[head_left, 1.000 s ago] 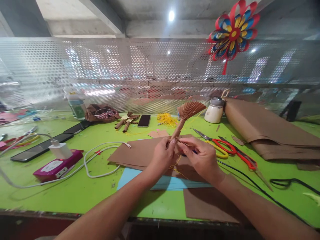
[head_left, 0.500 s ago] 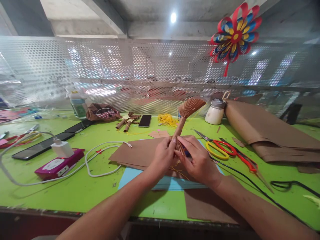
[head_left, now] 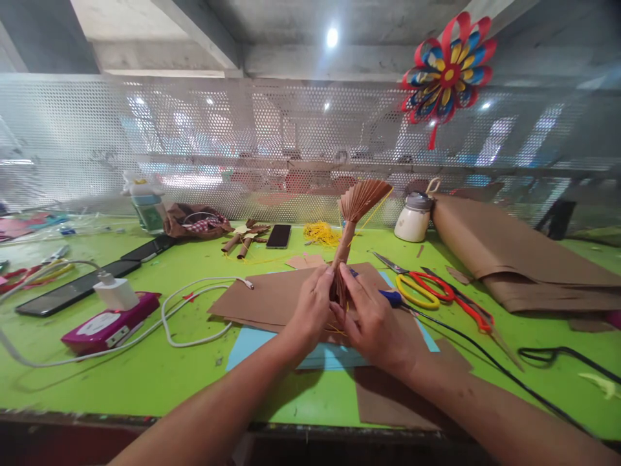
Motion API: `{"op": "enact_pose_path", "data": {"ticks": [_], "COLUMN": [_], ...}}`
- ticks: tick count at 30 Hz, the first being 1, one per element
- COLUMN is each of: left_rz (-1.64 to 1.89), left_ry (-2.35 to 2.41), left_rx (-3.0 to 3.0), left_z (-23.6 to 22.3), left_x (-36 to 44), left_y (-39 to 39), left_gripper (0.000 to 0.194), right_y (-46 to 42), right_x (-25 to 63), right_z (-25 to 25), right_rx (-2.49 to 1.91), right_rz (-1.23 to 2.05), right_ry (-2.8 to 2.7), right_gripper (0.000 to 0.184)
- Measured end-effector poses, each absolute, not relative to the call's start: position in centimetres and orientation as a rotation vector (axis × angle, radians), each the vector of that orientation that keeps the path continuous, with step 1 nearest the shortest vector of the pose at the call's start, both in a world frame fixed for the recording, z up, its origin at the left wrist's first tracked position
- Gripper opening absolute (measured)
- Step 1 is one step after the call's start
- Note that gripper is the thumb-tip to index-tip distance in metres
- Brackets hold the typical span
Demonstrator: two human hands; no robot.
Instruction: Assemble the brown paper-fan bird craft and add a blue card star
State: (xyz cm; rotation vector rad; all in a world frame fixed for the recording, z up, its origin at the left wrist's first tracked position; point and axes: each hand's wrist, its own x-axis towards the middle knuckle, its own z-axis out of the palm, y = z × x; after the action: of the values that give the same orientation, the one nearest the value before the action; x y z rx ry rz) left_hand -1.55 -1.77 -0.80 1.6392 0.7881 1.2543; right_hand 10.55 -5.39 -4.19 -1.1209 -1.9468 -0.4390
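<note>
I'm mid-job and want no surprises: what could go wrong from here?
Squeezed too hard between the left hand and right hand, the brown paper stem might crease. The yellow thread beside its pleated fan could snag. The blue object close by the right hand might get knocked.

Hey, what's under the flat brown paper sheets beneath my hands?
Light blue paper shows under the flat brown paper sheets, jutting past their near edge. Whatever lies beneath their middle is covered from view.
</note>
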Motion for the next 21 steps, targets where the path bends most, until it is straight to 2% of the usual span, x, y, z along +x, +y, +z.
{"op": "enact_pose_path", "data": {"ticks": [21], "left_rz": [1.271], "left_ry": [0.686], "left_rx": [1.554], "left_z": [-1.32], "left_x": [-1.09], "left_y": [-2.09], "left_gripper": [0.018], "right_y": [-5.19], "right_x": [10.38], "right_z": [-4.64], "right_rx": [-1.127], "right_rz": [-0.346], "right_ry": [-1.924], "right_gripper": [0.062]}}
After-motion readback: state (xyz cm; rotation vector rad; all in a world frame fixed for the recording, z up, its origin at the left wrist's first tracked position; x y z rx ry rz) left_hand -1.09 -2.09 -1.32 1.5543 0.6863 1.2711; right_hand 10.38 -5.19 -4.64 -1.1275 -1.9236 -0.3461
